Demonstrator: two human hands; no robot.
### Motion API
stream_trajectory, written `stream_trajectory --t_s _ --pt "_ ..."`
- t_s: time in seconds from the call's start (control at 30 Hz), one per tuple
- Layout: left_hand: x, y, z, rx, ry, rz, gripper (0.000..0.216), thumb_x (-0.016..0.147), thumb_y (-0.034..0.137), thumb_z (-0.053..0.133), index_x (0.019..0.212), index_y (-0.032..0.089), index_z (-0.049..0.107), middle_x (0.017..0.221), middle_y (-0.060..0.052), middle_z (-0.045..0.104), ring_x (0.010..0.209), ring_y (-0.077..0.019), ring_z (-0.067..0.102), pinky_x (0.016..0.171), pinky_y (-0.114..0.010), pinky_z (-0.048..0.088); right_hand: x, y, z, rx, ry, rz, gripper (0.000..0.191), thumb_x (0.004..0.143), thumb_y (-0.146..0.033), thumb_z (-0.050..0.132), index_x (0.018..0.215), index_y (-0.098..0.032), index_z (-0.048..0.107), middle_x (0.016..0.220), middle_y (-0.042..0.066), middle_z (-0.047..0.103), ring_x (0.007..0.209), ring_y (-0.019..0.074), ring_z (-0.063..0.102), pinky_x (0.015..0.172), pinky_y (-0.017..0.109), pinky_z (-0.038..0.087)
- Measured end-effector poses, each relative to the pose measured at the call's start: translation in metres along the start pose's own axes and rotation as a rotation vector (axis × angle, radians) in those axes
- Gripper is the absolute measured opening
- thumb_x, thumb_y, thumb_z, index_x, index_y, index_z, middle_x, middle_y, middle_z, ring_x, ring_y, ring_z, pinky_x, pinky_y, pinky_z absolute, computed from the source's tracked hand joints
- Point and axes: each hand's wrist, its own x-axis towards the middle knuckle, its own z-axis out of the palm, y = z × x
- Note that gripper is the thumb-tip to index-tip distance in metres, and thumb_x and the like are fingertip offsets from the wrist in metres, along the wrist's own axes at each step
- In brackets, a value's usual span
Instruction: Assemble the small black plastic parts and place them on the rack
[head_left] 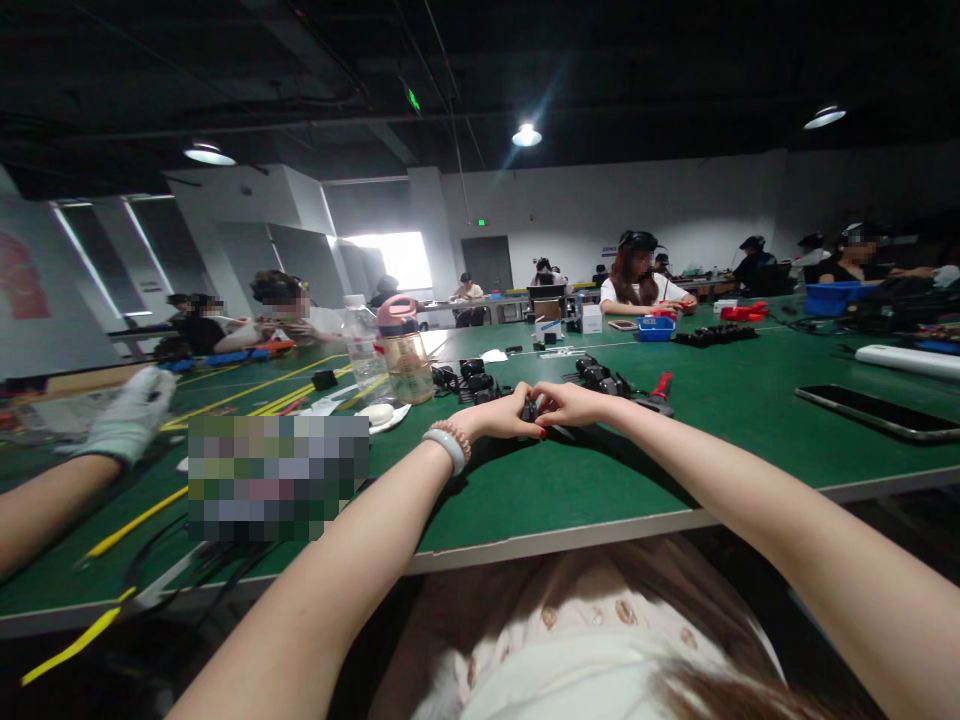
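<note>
My left hand [504, 414] and my right hand [571, 404] meet over the green table, their fingers closed around a small black part [529, 409]. The fingers hide most of that part, so I cannot make out its kind. Just beyond my left hand lies a group of black parts [476, 380]. Another row of black parts [600, 376] sits behind my right hand. Pliers with red handles [663, 387] rest to the right of it.
A clear plastic bottle [363, 350] and an amber drinking bottle [406, 365] stand at the left. A phone [881, 412] lies at the right. From the left edge reaches another person's gloved hand [135, 415]. Further back is a blue bin [655, 328]. Cables [161, 545] cross the front-left edge.
</note>
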Motion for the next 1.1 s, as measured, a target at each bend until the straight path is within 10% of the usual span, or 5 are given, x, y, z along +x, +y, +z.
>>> stream_trajectory --t_s 1.1 --pt "0.0018 -0.0028 0.0006 0.021 -0.009 0.035 0.066 0.056 0.058 0.052 0.103 0.016 0.031 0.093 -0.005 0.051 0.076 -0.0173 0.051 0.060 -0.024 0.035 0.0032 0.0036 -0.0008 -0.069 0.023 -0.021 0.030 0.074 -0.032 0.049 0.100 -0.018 0.051 0.091 0.004 0.061 0.081 0.0153 0.056 0.071 0.025 0.040"
